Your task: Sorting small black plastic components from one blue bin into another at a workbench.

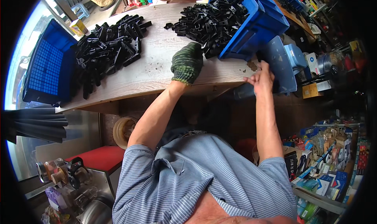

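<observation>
- Head view: across the far right part of the pale wood-grain worktop (157,47) lies a heap of small, short black plastic pieces (210,21), jumbled, with glossy highlights and angular ends.
- This heap runs into the mouth of a blue plastic bin (256,31) that rests tilted near the worktop's right edge.
- Toward the left edge lies a heap of longer, narrow black plastic pieces (114,43), bar-like and crisscrossed, beside a blue lattice-walled plastic crate (49,63).
- The left hand (187,63), in a dark green striped knit glove, is at the near side of the small pieces; its fingers are curled and their tips hidden, so I cannot tell what they hold.
- The bare right hand (261,79) is by the near right corner, fingers (264,67) loosely spread, nothing visible in them, beside a translucent grey-blue plastic tub (284,68).
</observation>
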### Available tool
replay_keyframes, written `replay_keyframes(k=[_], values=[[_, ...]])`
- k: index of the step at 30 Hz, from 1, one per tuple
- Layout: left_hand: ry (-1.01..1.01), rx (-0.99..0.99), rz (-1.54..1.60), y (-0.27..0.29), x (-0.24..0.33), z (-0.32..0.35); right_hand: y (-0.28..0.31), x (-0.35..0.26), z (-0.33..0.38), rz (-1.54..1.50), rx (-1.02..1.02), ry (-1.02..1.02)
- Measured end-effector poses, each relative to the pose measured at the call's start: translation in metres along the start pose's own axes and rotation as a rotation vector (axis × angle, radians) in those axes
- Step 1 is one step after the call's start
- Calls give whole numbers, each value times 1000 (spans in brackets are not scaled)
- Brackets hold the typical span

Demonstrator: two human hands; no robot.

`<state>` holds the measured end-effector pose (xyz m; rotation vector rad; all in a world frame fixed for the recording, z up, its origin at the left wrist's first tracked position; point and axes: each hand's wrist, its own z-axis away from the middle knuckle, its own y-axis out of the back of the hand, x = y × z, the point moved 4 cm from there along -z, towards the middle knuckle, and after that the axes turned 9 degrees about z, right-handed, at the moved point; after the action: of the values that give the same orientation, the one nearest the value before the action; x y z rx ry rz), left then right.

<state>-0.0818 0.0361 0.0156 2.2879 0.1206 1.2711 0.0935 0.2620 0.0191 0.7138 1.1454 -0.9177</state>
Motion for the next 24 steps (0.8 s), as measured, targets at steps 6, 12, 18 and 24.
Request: replay_keyframes(k=[6, 12, 18, 24], values=[[462, -72, 886, -7, -6, 13, -70, 19, 43, 5, -384, 84], [564, -287, 1140, -12, 15, 26, -105, 21, 69, 257, -479, 271], [592, -340, 1245, -19, 18, 31, -106, 36, 59, 286, -498, 372], [-157, -218, 635, -7, 20, 46, -97, 45, 45, 361, -370, 476]])
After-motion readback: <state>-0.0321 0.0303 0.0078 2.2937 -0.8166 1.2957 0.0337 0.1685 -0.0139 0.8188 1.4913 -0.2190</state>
